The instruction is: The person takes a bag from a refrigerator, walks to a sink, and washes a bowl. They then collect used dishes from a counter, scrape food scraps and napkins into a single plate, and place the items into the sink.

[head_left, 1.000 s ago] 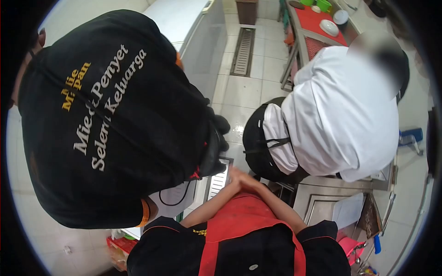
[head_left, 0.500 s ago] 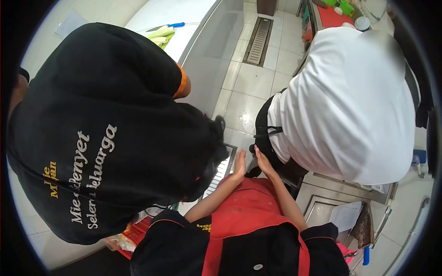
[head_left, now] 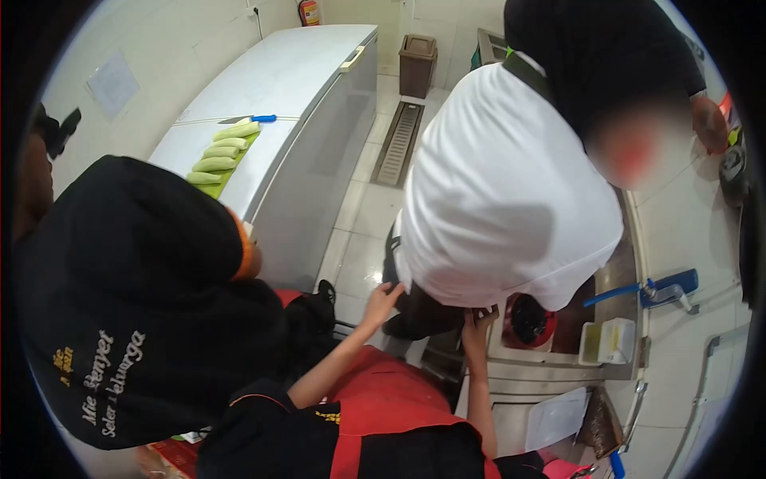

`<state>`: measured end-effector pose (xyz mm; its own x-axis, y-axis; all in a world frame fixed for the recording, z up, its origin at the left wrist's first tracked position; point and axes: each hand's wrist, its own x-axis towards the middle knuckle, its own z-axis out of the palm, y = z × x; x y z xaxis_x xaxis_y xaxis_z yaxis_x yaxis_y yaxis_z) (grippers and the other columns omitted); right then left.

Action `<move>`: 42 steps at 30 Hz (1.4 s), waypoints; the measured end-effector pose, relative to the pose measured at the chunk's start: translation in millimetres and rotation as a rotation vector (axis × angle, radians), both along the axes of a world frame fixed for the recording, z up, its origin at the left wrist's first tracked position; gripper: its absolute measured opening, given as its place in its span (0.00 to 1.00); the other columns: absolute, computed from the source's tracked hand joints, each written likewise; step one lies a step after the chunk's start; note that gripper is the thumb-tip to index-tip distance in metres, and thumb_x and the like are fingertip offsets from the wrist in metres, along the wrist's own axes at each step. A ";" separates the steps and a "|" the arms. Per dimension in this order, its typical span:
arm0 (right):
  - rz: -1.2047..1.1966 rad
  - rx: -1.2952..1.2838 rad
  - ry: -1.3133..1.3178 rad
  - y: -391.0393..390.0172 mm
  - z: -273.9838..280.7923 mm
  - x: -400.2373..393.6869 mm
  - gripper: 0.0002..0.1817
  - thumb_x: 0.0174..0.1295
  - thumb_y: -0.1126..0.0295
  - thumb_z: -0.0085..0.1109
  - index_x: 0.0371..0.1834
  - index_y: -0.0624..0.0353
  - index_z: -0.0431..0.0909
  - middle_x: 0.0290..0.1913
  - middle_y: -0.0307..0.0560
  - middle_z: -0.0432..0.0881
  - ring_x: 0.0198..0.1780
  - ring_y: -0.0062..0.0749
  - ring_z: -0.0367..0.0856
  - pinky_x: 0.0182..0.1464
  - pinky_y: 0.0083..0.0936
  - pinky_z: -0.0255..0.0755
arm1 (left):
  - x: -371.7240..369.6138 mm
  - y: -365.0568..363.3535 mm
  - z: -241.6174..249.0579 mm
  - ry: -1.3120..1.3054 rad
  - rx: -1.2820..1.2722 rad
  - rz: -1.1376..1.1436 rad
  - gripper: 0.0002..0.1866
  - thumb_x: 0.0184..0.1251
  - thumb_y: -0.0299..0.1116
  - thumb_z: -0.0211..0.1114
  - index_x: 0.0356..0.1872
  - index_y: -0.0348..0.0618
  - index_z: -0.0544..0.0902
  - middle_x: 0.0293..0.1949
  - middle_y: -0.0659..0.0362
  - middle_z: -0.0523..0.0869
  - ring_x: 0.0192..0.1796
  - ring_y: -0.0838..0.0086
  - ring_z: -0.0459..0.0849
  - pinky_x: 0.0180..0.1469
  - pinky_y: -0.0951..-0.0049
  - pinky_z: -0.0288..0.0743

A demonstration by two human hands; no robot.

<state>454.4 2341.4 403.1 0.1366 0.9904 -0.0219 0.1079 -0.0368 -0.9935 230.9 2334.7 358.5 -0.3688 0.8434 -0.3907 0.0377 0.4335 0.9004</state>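
Note:
My left hand [head_left: 383, 303] reaches to the waist of a person in a white shirt [head_left: 511, 191]. Its fingertips are closed at a lower corner of that shirt, beside the person's dark lower clothing [head_left: 423, 311]. On the other side of the same person, my right hand [head_left: 480, 323] is raised to the shirt's hem with its fingers bent. Dark material shows at those fingertips, but what they grip is partly hidden. My red apron [head_left: 391, 383] lies below and between my forearms.
At left stands a person in a black shirt [head_left: 159, 295]. A white chest freezer [head_left: 263, 72] bears peeled pale vegetables [head_left: 214, 164] and a blue-handled knife [head_left: 263, 118]. Another person in black [head_left: 598, 56] leans in at upper right. A counter holds a round black-and-red item [head_left: 528, 321] and a clear container [head_left: 616, 341].
My hands have moved apart, from palms facing each other to either side of the white-shirted person's waist. My view has shifted, and the person in black shows at upper right.

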 end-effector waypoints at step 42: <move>-0.457 -0.493 -0.323 358.1 -63.6 -18.4 0.24 0.68 0.55 0.39 0.54 0.66 0.66 0.49 0.49 0.72 0.49 0.33 0.69 0.50 0.27 0.63 | -99.7 358.5 -24.1 -0.280 0.190 -1.540 0.14 0.68 0.36 0.49 0.48 0.42 0.77 0.43 0.49 0.81 0.50 0.59 0.77 0.54 0.66 0.68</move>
